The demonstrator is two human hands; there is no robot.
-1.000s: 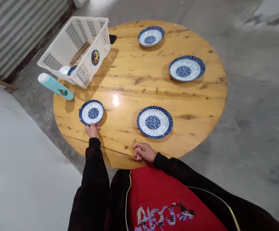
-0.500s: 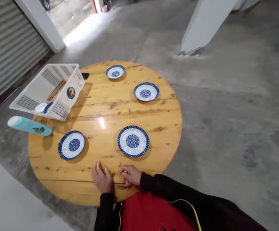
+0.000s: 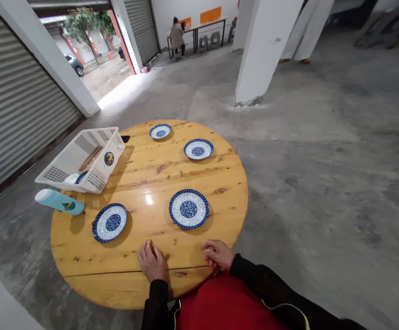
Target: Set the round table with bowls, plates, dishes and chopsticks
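Note:
My left hand (image 3: 152, 261) rests on the wooden table (image 3: 151, 174) near its front edge, fingers loosely bent and apart, holding nothing. To its right, my right hand (image 3: 218, 254) lies at the table edge with its fingers curled in like a loose fist; no object shows in it. A blue-rimmed white plate (image 3: 188, 209) sits just beyond and between the hands. Another such plate (image 3: 110, 222) lies up and left of my left hand. Farther back are two more matching plates, one right of centre (image 3: 198, 149) and one at the far edge (image 3: 160, 131).
A white plastic basket (image 3: 98, 178) with dishes and brown sticks or mats stands at the table's left. Beside it are a light-blue bottle (image 3: 60, 201) and a black phone-like object (image 3: 125, 138). A pillar (image 3: 261, 55) rises beyond. People are in the background.
My right hand has moved right, away from my left hand, which stays on the table. The head view has tilted up, showing more of the room. The plates stay in place.

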